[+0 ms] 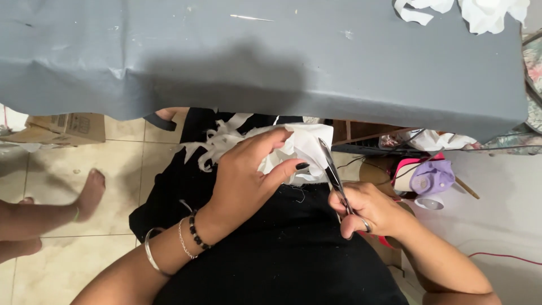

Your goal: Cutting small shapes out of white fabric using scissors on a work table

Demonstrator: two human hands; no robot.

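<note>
A grey, smooth-topped table (271,56) spans the upper field, beyond the fingers; its surface carries small specks and a broad soft shadow. White fabric scraps (485,12) lie at its far right corner. Beige glazed floor tiles (51,164) with dark grout lines run left of the fingers. A brown cardboard box (70,127) sits on the tiles under the table's left edge. A pale white wall surface (502,209) stands right of the fingers. Light is even and diffuse.
</note>
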